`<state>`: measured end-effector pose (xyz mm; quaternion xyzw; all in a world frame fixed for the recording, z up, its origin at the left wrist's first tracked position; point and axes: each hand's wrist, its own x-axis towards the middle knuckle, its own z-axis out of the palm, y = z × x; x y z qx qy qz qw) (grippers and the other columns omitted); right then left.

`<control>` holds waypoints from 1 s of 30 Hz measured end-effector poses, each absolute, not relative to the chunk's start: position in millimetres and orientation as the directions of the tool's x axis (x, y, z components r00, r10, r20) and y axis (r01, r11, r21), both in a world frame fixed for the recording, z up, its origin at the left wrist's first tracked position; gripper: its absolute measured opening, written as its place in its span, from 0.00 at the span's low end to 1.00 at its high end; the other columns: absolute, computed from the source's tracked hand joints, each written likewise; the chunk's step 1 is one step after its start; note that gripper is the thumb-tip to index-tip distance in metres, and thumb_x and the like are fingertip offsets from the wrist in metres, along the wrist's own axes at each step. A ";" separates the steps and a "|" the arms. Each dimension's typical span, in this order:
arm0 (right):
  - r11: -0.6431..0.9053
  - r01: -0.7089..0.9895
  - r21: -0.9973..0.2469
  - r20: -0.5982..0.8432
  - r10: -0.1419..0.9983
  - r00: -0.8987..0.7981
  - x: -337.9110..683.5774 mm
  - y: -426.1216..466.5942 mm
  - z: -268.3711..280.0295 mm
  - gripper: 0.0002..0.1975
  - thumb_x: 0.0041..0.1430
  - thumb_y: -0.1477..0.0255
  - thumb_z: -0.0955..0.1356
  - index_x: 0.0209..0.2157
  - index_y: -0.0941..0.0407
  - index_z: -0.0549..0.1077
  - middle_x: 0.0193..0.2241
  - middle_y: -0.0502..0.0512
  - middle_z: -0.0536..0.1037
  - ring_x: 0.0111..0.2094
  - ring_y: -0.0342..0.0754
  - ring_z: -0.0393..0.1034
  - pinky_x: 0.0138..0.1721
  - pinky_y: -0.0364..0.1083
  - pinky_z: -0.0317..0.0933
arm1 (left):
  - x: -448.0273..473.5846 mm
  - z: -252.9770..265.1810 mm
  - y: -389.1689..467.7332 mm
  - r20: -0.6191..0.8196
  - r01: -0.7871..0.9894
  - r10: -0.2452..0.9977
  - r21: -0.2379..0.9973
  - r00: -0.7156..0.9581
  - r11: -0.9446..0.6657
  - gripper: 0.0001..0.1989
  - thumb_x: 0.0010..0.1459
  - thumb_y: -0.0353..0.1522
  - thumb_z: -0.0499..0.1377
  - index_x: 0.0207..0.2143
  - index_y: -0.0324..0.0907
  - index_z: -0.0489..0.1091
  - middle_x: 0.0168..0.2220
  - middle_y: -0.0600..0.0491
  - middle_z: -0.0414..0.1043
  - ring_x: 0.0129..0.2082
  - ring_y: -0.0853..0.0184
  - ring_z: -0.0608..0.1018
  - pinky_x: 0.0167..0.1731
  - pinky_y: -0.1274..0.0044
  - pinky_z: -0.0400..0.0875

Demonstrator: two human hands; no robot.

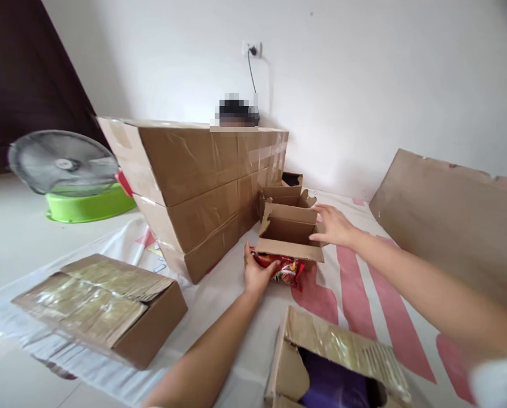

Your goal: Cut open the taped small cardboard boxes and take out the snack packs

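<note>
Head view: near the middle of the frame, the left hand (257, 273) holds a red snack packet (284, 269) (shiny) under a small open box (288, 233). The right hand (334, 225), fingers spread wide, touches the box's right side. Stacked big boxes (194, 192) stand left.

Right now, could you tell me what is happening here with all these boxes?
A person kneels or sits over a striped sheet spread on the floor. Their left hand grips a red snack packet lying just in front of a small open cardboard box, while the right hand rests on that box's right edge. A stack of taped cartons stands behind to the left, a closed carton lies nearer left, and another opened carton sits closest to the camera.
</note>
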<state>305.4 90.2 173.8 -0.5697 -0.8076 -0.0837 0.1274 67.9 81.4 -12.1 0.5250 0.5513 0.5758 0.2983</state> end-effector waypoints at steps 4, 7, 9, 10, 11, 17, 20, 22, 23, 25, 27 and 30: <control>0.329 0.941 0.083 -0.055 0.944 -0.325 245.9 208.3 165.9 0.59 0.32 0.59 0.80 0.65 0.57 0.54 0.65 0.66 0.58 0.67 0.67 0.44 0.65 0.59 0.42 | 71.6 -26.1 78.5 0.260 0.220 0.947 0.951 -0.190 -0.217 0.64 0.34 0.34 0.74 0.67 0.47 0.36 0.67 0.41 0.49 0.67 0.51 0.55 0.65 0.63 0.52; 0.322 0.945 0.063 -0.151 0.939 -0.310 243.2 251.4 142.9 0.49 0.32 0.59 0.80 0.57 0.55 0.65 0.54 0.63 0.73 0.57 0.65 0.65 0.56 0.54 0.59 | 82.0 -23.0 95.7 0.232 0.354 0.964 0.919 -0.131 -0.174 0.63 0.32 0.32 0.74 0.66 0.44 0.40 0.67 0.39 0.47 0.68 0.50 0.52 0.66 0.62 0.50; 0.295 0.953 0.065 -0.152 0.947 -0.283 257.1 270.3 132.1 0.43 0.34 0.56 0.79 0.53 0.55 0.68 0.49 0.63 0.76 0.50 0.63 0.71 0.50 0.53 0.63 | 90.0 -15.1 118.2 0.190 0.412 0.974 0.902 -0.120 -0.125 0.58 0.33 0.32 0.74 0.63 0.45 0.45 0.66 0.40 0.47 0.68 0.49 0.53 0.65 0.62 0.51; 0.269 0.961 0.068 -0.143 0.956 -0.257 266.0 278.9 128.7 0.42 0.36 0.55 0.78 0.53 0.55 0.67 0.48 0.64 0.76 0.49 0.63 0.71 0.49 0.54 0.64 | 93.9 -10.8 131.3 0.177 0.430 0.977 0.896 -0.120 -0.109 0.56 0.34 0.32 0.74 0.62 0.46 0.47 0.66 0.41 0.48 0.67 0.49 0.54 0.64 0.62 0.52; 0.239 0.968 0.073 -0.129 0.965 -0.228 274.8 287.4 126.4 0.43 0.37 0.54 0.78 0.53 0.56 0.67 0.49 0.65 0.75 0.49 0.64 0.71 0.49 0.54 0.64 | 97.7 -7.2 144.9 0.169 0.445 0.978 0.890 -0.122 -0.099 0.54 0.35 0.32 0.74 0.61 0.47 0.49 0.65 0.41 0.49 0.67 0.49 0.56 0.63 0.62 0.53; 0.101 0.992 0.076 0.021 0.994 -0.103 301.7 330.7 119.7 0.52 0.42 0.46 0.74 0.62 0.57 0.55 0.58 0.74 0.65 0.59 0.68 0.59 0.56 0.62 0.54 | 119.3 -7.8 202.1 0.201 0.523 0.966 0.848 -0.162 -0.088 0.53 0.41 0.33 0.72 0.64 0.44 0.45 0.60 0.38 0.55 0.61 0.49 0.62 0.59 0.61 0.57; 0.080 0.994 0.068 0.062 0.994 -0.085 303.7 336.3 122.9 0.52 0.45 0.45 0.72 0.65 0.55 0.51 0.61 0.73 0.61 0.61 0.70 0.54 0.57 0.66 0.49 | 122.5 -15.1 208.5 0.256 0.529 0.950 0.839 -0.179 -0.126 0.52 0.43 0.35 0.71 0.65 0.44 0.44 0.59 0.39 0.57 0.61 0.50 0.63 0.59 0.62 0.56; 0.081 0.996 0.045 0.135 0.987 -0.087 311.0 329.5 128.8 0.49 0.49 0.46 0.70 0.65 0.55 0.51 0.62 0.71 0.59 0.62 0.70 0.52 0.58 0.66 0.47 | 119.8 -18.5 207.6 0.265 0.513 0.948 0.847 -0.177 -0.141 0.53 0.43 0.36 0.72 0.65 0.45 0.44 0.59 0.40 0.58 0.61 0.50 0.63 0.59 0.62 0.56; 0.093 0.995 0.022 0.202 0.975 -0.095 318.1 322.5 132.0 0.46 0.52 0.47 0.68 0.65 0.55 0.51 0.62 0.70 0.59 0.62 0.69 0.52 0.59 0.65 0.47 | 117.3 -19.6 206.3 0.263 0.505 0.949 0.851 -0.171 -0.145 0.54 0.43 0.37 0.72 0.65 0.45 0.44 0.59 0.40 0.58 0.62 0.51 0.62 0.59 0.62 0.56; 0.114 0.992 -0.062 0.394 0.915 -0.080 338.9 301.5 136.1 0.39 0.58 0.50 0.64 0.64 0.57 0.55 0.62 0.70 0.61 0.62 0.66 0.52 0.60 0.62 0.47 | 110.3 -20.8 203.2 0.249 0.498 0.955 0.856 -0.163 -0.138 0.54 0.44 0.39 0.71 0.66 0.45 0.43 0.60 0.39 0.57 0.63 0.50 0.61 0.59 0.61 0.55; 0.059 0.972 -0.226 0.563 0.822 0.081 364.3 273.8 133.6 0.34 0.64 0.52 0.59 0.63 0.60 0.56 0.60 0.70 0.62 0.61 0.63 0.53 0.60 0.60 0.46 | 101.9 -21.2 199.9 0.228 0.505 0.961 0.855 -0.158 -0.120 0.54 0.44 0.41 0.70 0.66 0.43 0.42 0.62 0.37 0.56 0.64 0.49 0.60 0.60 0.61 0.54; -0.079 0.884 -0.462 0.564 0.742 0.361 392.6 232.8 113.6 0.31 0.68 0.55 0.50 0.61 0.63 0.58 0.57 0.73 0.63 0.59 0.62 0.57 0.58 0.61 0.52 | 89.8 -20.5 195.0 0.145 0.546 0.985 0.835 -0.094 -0.071 0.60 0.40 0.39 0.71 0.67 0.40 0.39 0.63 0.35 0.57 0.64 0.48 0.61 0.60 0.62 0.55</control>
